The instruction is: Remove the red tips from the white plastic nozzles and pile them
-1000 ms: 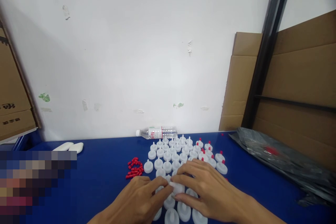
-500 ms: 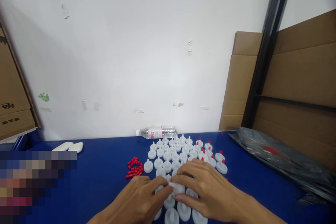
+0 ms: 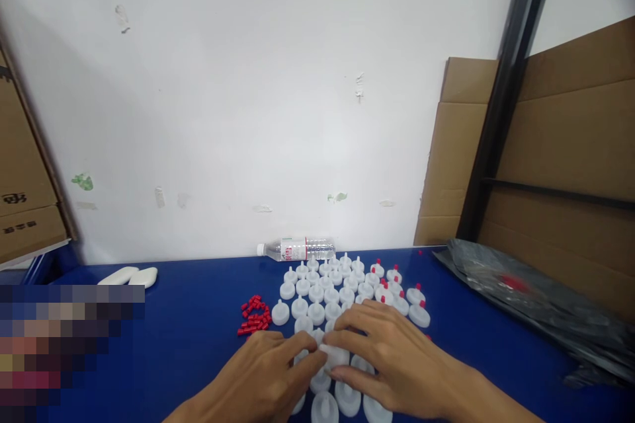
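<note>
My right hand grips a white plastic nozzle cap between thumb and fingers, tilted so its spout points left. My left hand meets it from the other side, thumb and index finger closed at the spout's tip. Whether a small red piece sits between those fingertips is hidden. Below and around both hands stand many more white nozzle caps, spouts up. Toward the right, several carry red tips. A loose pile of small red tips lies beyond my left hand.
On the blue table, a clear plastic bottle lies against the wall. Two white rounded objects rest at left. Dark plastic bags lie along the right side, before cardboard and a black post.
</note>
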The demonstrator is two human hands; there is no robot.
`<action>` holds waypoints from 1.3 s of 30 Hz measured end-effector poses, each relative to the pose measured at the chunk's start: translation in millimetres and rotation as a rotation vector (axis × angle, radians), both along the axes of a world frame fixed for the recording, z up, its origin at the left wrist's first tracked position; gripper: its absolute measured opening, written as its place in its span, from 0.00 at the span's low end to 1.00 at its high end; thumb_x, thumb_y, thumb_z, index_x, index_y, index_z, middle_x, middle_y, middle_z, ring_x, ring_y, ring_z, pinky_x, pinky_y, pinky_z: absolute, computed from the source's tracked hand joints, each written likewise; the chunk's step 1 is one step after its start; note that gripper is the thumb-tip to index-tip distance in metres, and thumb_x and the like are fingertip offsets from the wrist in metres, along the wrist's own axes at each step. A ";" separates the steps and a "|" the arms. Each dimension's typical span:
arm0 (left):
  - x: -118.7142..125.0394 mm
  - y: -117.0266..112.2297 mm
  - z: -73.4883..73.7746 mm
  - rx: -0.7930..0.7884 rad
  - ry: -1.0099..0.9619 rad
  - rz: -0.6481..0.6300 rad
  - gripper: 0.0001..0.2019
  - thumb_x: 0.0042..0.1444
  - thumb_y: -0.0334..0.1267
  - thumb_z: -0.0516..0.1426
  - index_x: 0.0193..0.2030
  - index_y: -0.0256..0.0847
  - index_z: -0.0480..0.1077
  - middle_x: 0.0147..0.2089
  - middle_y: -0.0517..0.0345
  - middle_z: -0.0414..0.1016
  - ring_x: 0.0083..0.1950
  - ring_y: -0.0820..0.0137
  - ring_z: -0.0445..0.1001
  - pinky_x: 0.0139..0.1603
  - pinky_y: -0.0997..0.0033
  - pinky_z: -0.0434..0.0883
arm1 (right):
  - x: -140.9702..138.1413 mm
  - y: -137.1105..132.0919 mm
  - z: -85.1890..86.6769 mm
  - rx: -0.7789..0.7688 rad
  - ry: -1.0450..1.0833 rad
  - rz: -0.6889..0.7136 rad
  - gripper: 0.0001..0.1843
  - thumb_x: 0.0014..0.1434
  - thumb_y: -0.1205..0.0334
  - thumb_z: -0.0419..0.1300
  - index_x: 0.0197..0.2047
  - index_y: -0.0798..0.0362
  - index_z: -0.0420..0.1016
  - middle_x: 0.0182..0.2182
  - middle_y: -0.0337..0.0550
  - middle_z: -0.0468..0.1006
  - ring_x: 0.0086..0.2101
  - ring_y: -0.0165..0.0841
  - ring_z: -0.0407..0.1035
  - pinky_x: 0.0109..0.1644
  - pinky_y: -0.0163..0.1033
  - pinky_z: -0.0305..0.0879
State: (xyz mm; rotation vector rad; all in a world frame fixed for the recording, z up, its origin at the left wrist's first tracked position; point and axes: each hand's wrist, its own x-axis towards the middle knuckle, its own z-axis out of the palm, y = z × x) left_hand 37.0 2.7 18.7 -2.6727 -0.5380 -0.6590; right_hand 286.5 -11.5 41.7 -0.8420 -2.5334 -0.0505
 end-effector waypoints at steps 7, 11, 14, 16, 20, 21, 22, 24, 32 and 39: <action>0.2 -2.7 1.4 -0.022 0.044 0.016 0.17 0.60 0.24 0.50 0.53 0.42 0.64 0.42 0.56 0.78 0.27 0.67 0.75 0.26 0.68 0.70 | -0.3 -1.8 0.3 -0.016 -0.026 -0.010 0.14 0.69 0.53 0.59 0.55 0.46 0.74 0.42 0.40 0.79 0.43 0.37 0.73 0.49 0.43 0.64; 0.1 -2.5 -1.1 -0.025 0.050 0.020 0.17 0.60 0.24 0.51 0.53 0.42 0.64 0.42 0.56 0.78 0.27 0.68 0.74 0.26 0.69 0.69 | -0.1 -2.1 1.3 -0.037 -0.038 -0.015 0.14 0.69 0.52 0.58 0.56 0.45 0.74 0.42 0.40 0.79 0.42 0.37 0.73 0.49 0.43 0.64; 0.4 -2.0 -1.5 -0.034 0.062 0.022 0.17 0.59 0.23 0.51 0.53 0.43 0.64 0.42 0.57 0.78 0.28 0.67 0.75 0.27 0.69 0.70 | -0.2 -1.8 1.0 -0.042 -0.046 -0.015 0.14 0.70 0.52 0.58 0.55 0.45 0.74 0.42 0.41 0.79 0.42 0.37 0.74 0.49 0.43 0.64; 0.5 -1.7 -1.2 -0.044 0.069 0.024 0.16 0.59 0.24 0.51 0.52 0.43 0.64 0.42 0.57 0.78 0.27 0.67 0.74 0.26 0.68 0.70 | -0.3 -1.6 0.5 -0.043 -0.046 -0.017 0.15 0.69 0.52 0.58 0.55 0.45 0.74 0.43 0.41 0.79 0.43 0.38 0.74 0.49 0.44 0.64; 0.2 -1.9 -0.5 -0.067 0.086 0.030 0.15 0.60 0.24 0.51 0.52 0.43 0.64 0.42 0.57 0.77 0.27 0.66 0.74 0.26 0.67 0.70 | -0.3 -2.0 0.0 -0.049 -0.047 -0.020 0.15 0.69 0.52 0.58 0.56 0.45 0.74 0.43 0.40 0.79 0.43 0.38 0.74 0.50 0.44 0.65; 0.1 -2.1 -0.4 -0.076 0.092 0.034 0.15 0.60 0.24 0.52 0.52 0.43 0.64 0.42 0.57 0.77 0.27 0.66 0.74 0.26 0.67 0.70 | -0.3 -2.3 0.1 -0.049 -0.049 -0.020 0.15 0.69 0.52 0.58 0.56 0.45 0.75 0.43 0.40 0.79 0.43 0.38 0.74 0.51 0.44 0.65; 0.0 -2.3 -0.3 -0.085 0.098 0.036 0.15 0.61 0.24 0.52 0.52 0.43 0.64 0.42 0.58 0.77 0.28 0.66 0.74 0.26 0.67 0.70 | -0.3 -2.5 0.3 -0.050 -0.052 -0.021 0.15 0.69 0.52 0.58 0.56 0.45 0.75 0.43 0.41 0.80 0.43 0.37 0.74 0.51 0.43 0.65; 0.0 -2.8 -0.1 -0.098 0.102 0.044 0.15 0.61 0.25 0.52 0.52 0.44 0.64 0.42 0.58 0.77 0.28 0.67 0.74 0.27 0.68 0.70 | -0.6 -3.0 1.2 -0.051 -0.061 -0.024 0.15 0.69 0.51 0.58 0.56 0.46 0.75 0.43 0.41 0.80 0.43 0.37 0.74 0.51 0.43 0.65; 2.4 -4.8 4.1 -0.109 0.133 0.058 0.15 0.59 0.23 0.53 0.51 0.43 0.63 0.42 0.58 0.77 0.30 0.66 0.75 0.29 0.68 0.71 | -1.6 -4.4 4.5 -0.074 -0.092 -0.035 0.15 0.69 0.52 0.58 0.55 0.47 0.76 0.43 0.42 0.80 0.43 0.37 0.74 0.51 0.43 0.65; 3.2 -6.1 8.3 -0.107 0.144 0.062 0.13 0.61 0.24 0.54 0.49 0.43 0.64 0.41 0.59 0.76 0.29 0.67 0.75 0.27 0.68 0.70 | -1.2 -3.6 3.7 -0.082 -0.095 -0.034 0.14 0.69 0.52 0.58 0.54 0.46 0.75 0.43 0.42 0.80 0.43 0.39 0.74 0.49 0.44 0.66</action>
